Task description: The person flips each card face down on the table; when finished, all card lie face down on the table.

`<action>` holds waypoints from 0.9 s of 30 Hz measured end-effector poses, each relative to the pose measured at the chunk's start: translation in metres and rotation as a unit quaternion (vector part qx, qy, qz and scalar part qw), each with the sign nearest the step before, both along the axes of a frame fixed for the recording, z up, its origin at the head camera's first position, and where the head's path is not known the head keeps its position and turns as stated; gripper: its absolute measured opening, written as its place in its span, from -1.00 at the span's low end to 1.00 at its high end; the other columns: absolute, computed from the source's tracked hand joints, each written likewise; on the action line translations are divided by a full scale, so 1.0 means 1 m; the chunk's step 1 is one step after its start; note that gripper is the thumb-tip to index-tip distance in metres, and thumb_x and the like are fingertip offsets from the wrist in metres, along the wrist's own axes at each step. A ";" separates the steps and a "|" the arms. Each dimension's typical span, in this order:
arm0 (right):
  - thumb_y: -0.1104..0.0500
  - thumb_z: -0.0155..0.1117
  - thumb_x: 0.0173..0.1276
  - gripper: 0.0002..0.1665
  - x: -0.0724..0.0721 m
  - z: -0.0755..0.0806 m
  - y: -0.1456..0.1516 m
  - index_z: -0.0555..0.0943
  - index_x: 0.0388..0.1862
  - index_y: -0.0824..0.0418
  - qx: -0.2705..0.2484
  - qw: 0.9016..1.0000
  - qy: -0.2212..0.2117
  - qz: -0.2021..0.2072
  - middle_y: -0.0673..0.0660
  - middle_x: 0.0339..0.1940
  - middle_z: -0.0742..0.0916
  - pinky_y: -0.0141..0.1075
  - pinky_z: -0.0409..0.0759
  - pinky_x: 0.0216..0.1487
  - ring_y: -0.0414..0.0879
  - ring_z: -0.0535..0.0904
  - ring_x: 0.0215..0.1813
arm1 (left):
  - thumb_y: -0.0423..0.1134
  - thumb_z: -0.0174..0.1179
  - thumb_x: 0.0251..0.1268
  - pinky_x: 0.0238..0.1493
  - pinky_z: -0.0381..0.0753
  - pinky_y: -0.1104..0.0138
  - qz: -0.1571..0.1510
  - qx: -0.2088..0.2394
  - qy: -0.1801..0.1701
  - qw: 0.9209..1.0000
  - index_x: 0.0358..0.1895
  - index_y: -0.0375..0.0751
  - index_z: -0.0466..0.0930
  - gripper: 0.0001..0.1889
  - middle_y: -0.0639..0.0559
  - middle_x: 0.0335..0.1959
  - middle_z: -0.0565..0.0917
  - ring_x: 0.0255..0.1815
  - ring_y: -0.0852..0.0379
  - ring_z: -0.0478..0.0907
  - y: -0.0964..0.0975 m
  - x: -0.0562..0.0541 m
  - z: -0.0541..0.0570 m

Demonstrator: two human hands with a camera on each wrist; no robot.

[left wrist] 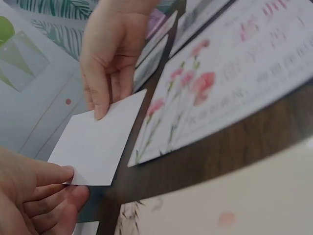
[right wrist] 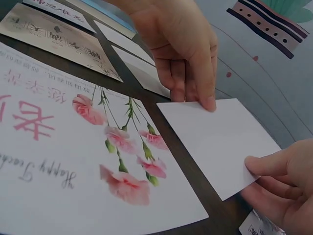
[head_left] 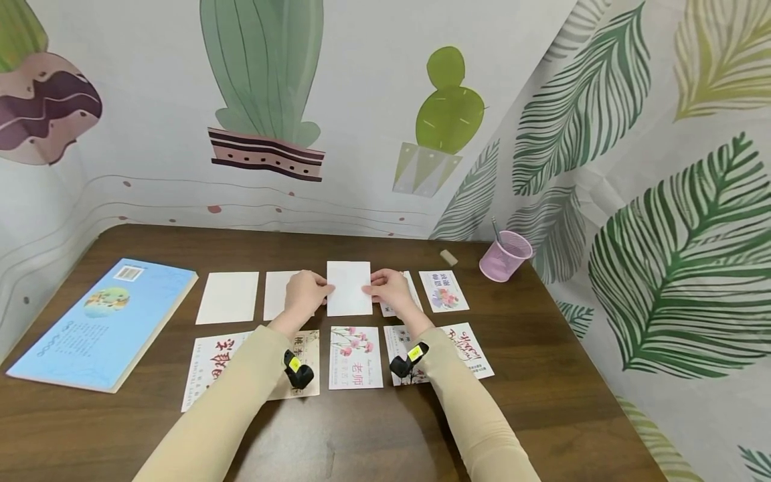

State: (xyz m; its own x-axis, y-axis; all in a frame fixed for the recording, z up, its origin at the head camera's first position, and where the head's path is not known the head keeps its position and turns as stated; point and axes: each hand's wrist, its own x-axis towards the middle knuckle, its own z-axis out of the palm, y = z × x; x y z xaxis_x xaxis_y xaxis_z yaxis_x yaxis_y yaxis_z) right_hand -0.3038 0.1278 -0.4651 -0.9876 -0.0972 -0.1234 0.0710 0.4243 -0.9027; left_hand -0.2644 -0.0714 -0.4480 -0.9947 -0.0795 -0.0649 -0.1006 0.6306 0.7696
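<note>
A blank white card (head_left: 349, 289) is held by its two side edges over the middle of the back row. My left hand (head_left: 305, 292) pinches its left edge, thumb on top and fingers beneath; in the left wrist view that thumb (left wrist: 59, 174) lies on the card's corner. The opposite edge is pinched by my right hand (head_left: 390, 292), seen close in the right wrist view with its thumb (right wrist: 259, 166) on the white face. Just in front lies a card with pink carnations (head_left: 355, 357), face up on the table.
Left of my hands lie white cards (head_left: 227, 298), beside a blue book (head_left: 102, 321). Printed cards (head_left: 467, 349) form the front row, partly under my sleeves. At the back right are a flower-printed card (head_left: 444, 292), an eraser-like block (head_left: 448, 258) and a pink pen cup (head_left: 506, 256).
</note>
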 end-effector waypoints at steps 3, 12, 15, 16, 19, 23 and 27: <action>0.28 0.46 0.18 -0.64 0.000 0.001 -0.002 0.62 -0.05 0.39 0.027 1.000 0.007 -0.007 0.23 -0.25 0.72 -0.32 0.73 -0.29 -0.16 0.64 -0.42 | -0.20 0.30 0.27 -0.61 0.51 0.38 0.000 -0.009 0.005 1.000 -0.13 -0.33 0.73 -0.75 -0.14 -0.43 0.76 -0.52 0.11 0.66 0.000 0.001 -0.002; 0.26 0.50 0.13 -0.62 0.003 0.007 -0.007 0.66 -0.09 0.38 0.089 0.996 0.023 -0.013 0.25 -0.30 0.78 -0.34 0.71 -0.34 -0.15 0.68 -0.47 | -0.26 0.44 0.08 -0.24 0.70 0.13 -0.012 -0.025 0.024 0.999 -0.03 -0.40 0.68 -0.61 -0.21 -0.25 0.77 -0.25 -0.09 0.71 0.000 0.004 -0.001; 0.24 0.52 0.11 -0.63 0.003 0.008 -0.008 0.68 -0.11 0.37 0.109 0.993 0.031 -0.011 0.24 -0.31 0.78 -0.36 0.69 -0.36 -0.14 0.70 -0.48 | -0.28 0.45 0.05 -0.23 0.70 0.13 -0.008 -0.023 0.026 0.999 -0.02 -0.40 0.68 -0.60 -0.19 -0.29 0.77 -0.26 -0.08 0.72 0.001 0.005 -0.001; 0.23 0.53 0.11 -0.63 0.003 0.009 -0.008 0.68 -0.12 0.36 0.114 0.993 0.035 -0.011 0.23 -0.32 0.79 -0.37 0.68 -0.38 -0.14 0.70 -0.48 | -0.28 0.46 0.05 -0.23 0.69 0.13 -0.007 -0.023 0.027 0.999 -0.03 -0.40 0.68 -0.60 -0.19 -0.30 0.77 -0.26 -0.07 0.71 0.001 0.005 -0.001; 0.21 0.55 0.08 -0.62 0.003 0.010 -0.007 0.69 -0.14 0.35 0.127 0.991 0.042 -0.010 0.20 -0.36 0.78 -0.40 0.64 -0.42 -0.14 0.70 -0.50 | -0.29 0.46 0.04 -0.24 0.69 0.13 -0.005 -0.025 0.032 0.999 -0.04 -0.40 0.68 -0.60 -0.18 -0.31 0.77 -0.28 -0.07 0.71 0.001 0.005 -0.003; 0.18 0.56 0.08 -0.60 0.003 0.010 -0.006 0.70 -0.13 0.36 0.137 0.989 0.046 0.002 0.19 -0.40 0.77 -0.41 0.60 -0.47 -0.15 0.67 -0.52 | -0.30 0.45 0.04 -0.23 0.69 0.12 -0.006 -0.024 0.036 0.999 -0.06 -0.42 0.68 -0.62 -0.19 -0.31 0.77 -0.27 -0.08 0.71 0.001 0.005 -0.004; 0.17 0.55 0.09 -0.59 0.002 0.009 -0.006 0.71 -0.12 0.37 0.141 0.989 0.044 0.015 0.20 -0.39 0.80 -0.41 0.61 -0.47 -0.16 0.67 -0.52 | -0.32 0.45 0.03 -0.22 0.69 0.12 -0.004 -0.023 0.038 0.999 -0.09 -0.41 0.69 -0.65 -0.19 -0.30 0.77 -0.26 -0.08 0.71 0.001 0.004 -0.006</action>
State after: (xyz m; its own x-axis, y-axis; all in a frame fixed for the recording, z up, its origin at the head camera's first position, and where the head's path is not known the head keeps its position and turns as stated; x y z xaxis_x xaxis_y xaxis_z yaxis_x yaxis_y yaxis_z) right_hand -0.3017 0.1221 -0.4563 -0.9928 -0.1014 -0.0631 -0.0200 0.6613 -0.7498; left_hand -0.2604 -0.0705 -0.4541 -0.9972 -0.0734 0.0148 -0.0380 0.6659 0.7451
